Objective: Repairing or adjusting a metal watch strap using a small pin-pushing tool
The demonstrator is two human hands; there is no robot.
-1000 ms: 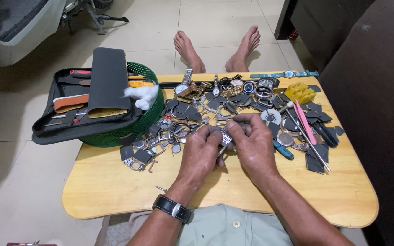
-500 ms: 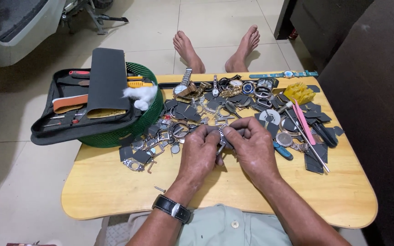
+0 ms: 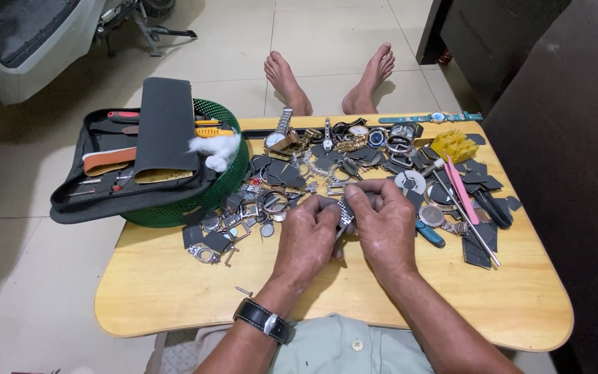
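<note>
Silver watch band (image 3: 345,213) sits pinched between our left hand (image 3: 307,239) and right hand (image 3: 384,228), near the desk (image 3: 160,291) middle.

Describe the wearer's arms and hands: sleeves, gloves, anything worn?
Both forearms are bare, with no sleeves in view, and both hands are ungloved. The left hand has a black-strapped wristwatch with a silver buckle on its wrist. The right hand shows nothing worn.

The watch band (image 3: 345,213) looks like shiny linked metal. The table (image 3: 174,291) is smooth, pale wood with a slight sheen. The basket (image 3: 226,181) is green plastic mesh. The tool case (image 3: 164,128) is matt black fabric.
</note>
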